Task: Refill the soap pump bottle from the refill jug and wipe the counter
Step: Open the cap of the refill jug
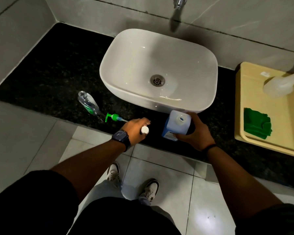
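The clear soap bottle (88, 102) stands open on the black counter (54, 78), left of the basin, its pump removed. The green pump head (115, 117) lies on the counter beside it. My left hand (136, 131) holds a white cap (145, 129) near the counter's front edge. My right hand (196, 133) grips the blue refill jug (174, 127), which stands uncapped in front of the basin. A green cloth (256, 122) lies on the beige tray at the right.
A white basin (158, 68) sits mid-counter under a chrome tap (179, 3). The beige tray (244, 82) at the right also carries a spray bottle (282, 84). Grey tiled walls enclose the counter at the left and back. My shoes stand on the tiled floor below.
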Demonstrator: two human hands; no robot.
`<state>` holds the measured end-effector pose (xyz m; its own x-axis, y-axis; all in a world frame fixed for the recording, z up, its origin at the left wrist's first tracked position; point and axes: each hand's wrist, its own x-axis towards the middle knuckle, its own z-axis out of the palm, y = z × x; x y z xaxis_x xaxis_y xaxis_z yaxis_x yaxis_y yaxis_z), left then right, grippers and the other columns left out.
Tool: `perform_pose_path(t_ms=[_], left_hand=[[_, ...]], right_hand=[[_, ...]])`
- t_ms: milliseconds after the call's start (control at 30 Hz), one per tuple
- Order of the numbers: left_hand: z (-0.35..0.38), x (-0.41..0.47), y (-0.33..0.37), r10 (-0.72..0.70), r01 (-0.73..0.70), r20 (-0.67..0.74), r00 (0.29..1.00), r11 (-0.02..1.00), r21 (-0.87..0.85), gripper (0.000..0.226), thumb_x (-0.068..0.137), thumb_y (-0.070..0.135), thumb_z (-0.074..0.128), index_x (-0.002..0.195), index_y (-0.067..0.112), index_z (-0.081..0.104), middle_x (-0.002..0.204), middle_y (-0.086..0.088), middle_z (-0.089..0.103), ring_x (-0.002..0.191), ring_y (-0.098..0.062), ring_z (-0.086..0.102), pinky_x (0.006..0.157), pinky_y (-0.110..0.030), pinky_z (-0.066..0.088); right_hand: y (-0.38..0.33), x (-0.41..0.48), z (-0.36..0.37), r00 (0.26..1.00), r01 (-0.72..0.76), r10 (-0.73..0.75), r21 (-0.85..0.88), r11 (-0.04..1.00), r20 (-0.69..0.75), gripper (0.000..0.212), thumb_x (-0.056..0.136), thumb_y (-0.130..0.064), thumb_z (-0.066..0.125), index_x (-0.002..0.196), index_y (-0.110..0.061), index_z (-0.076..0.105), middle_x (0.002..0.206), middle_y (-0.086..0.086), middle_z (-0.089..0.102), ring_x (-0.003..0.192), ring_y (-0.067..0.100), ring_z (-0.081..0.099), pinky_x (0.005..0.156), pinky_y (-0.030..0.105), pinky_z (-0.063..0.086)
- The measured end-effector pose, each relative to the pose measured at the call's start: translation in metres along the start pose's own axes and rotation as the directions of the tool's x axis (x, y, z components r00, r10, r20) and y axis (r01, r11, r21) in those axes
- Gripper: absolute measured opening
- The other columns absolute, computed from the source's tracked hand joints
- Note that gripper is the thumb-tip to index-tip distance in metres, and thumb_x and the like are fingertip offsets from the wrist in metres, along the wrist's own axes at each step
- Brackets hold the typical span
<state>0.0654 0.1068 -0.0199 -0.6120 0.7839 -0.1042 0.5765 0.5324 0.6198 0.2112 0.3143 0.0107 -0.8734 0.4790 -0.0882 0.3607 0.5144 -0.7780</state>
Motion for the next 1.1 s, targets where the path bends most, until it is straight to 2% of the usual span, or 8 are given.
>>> perform_pose_path(t_ms=[67,333,533,667,767,833,967,1100], left_hand=[[0.005,0.004,-0.004,0.005,-0.011,0.072,0.997,0.996,0.084,0.041,0.076,0.012,0.066,0.116,0.014,0.057,0.109,-0.014,0.066,0.102,-0.034,0.059,0.081,-0.035,0.048],[0.017,0.011,-0.018,0.048,-0.079,0.137,0.989,0.970,0.229,0.032,0.080,0.017,0.062,0.112,0.015,0.060,0.110,-0.009,0.065,0.105,-0.032,0.053,0.088,-0.036,0.044],[0.004,0.000,-0.024,0.049,-0.043,-0.220,0.974,0.999,0.030,0.035,0.065,0.026,0.082,0.093,0.011,0.069,0.094,-0.011,0.066,0.087,-0.031,0.056,0.079,-0.034,0.047],[-0.019,-0.009,-0.048,-0.342,0.184,-0.527,0.778,0.926,-0.329,0.032,0.060,0.030,0.086,0.070,0.016,0.059,0.075,-0.001,0.059,0.072,-0.016,0.053,0.073,-0.026,0.043],[-0.042,-0.017,-0.072,-0.645,0.273,-0.577,0.501,0.751,-0.602,0.046,0.053,0.042,0.084,0.064,0.029,0.041,0.075,-0.002,0.053,0.071,-0.023,0.055,0.072,-0.040,0.050],[-0.055,-0.020,-0.086,-0.719,0.310,-0.574,0.392,0.691,-0.653,0.056,0.047,0.048,0.083,0.067,0.033,0.033,0.083,-0.003,0.051,0.080,-0.029,0.056,0.077,-0.046,0.050],[-0.068,-0.021,-0.110,-0.703,0.417,-0.645,0.300,0.705,-0.573,0.079,0.036,0.048,0.087,0.094,0.023,0.041,0.103,-0.008,0.048,0.098,-0.029,0.052,0.086,-0.046,0.046],[-0.074,-0.015,-0.128,-0.721,0.444,-0.556,0.413,0.692,-0.569,0.100,0.042,0.038,0.091,0.127,0.017,0.042,0.129,-0.011,0.048,0.118,-0.025,0.048,0.100,-0.038,0.043]], right_hand=[[-0.001,0.000,0.000,1.000,-0.010,0.010,-0.005,1.000,-0.006,0.067,0.056,-0.027,0.086,0.107,-0.037,0.045,0.093,-0.023,0.055,0.088,-0.008,0.050,0.068,-0.003,0.035],[-0.004,0.000,0.000,0.999,-0.037,0.037,-0.035,0.999,-0.012,0.066,0.056,-0.028,0.086,0.110,-0.032,0.048,0.098,-0.013,0.057,0.090,0.006,0.055,0.077,0.023,0.041],[-0.008,0.000,-0.002,0.999,-0.034,0.034,-0.032,0.999,0.005,0.066,0.057,-0.027,0.086,0.109,-0.037,0.046,0.098,-0.014,0.057,0.091,0.006,0.055,0.077,0.022,0.041],[-0.010,0.000,-0.001,1.000,-0.030,0.030,-0.044,0.999,-0.002,0.066,0.056,-0.029,0.086,0.102,-0.044,0.041,0.094,-0.017,0.055,0.088,0.004,0.054,0.074,0.016,0.040],[-0.009,0.001,-0.001,0.999,-0.035,0.036,-0.056,0.998,0.002,0.067,0.055,-0.032,0.086,0.102,-0.047,0.040,0.094,-0.019,0.055,0.088,0.005,0.055,0.075,0.020,0.041],[-0.007,0.002,-0.001,0.999,-0.043,0.044,-0.065,0.997,0.010,0.069,0.054,-0.035,0.085,0.102,-0.052,0.039,0.091,-0.025,0.055,0.086,0.003,0.055,0.071,0.012,0.040],[-0.008,0.002,-0.001,0.996,-0.085,0.085,-0.078,0.993,0.004,0.070,0.051,-0.039,0.085,0.097,-0.060,0.037,0.086,-0.033,0.052,0.075,-0.010,0.054,0.063,0.000,0.036],[-0.011,0.002,-0.001,0.994,-0.109,0.108,-0.056,0.993,-0.010,0.068,0.049,-0.039,0.084,0.095,-0.063,0.040,0.087,-0.032,0.054,0.079,-0.028,0.050,0.058,-0.006,0.037]])
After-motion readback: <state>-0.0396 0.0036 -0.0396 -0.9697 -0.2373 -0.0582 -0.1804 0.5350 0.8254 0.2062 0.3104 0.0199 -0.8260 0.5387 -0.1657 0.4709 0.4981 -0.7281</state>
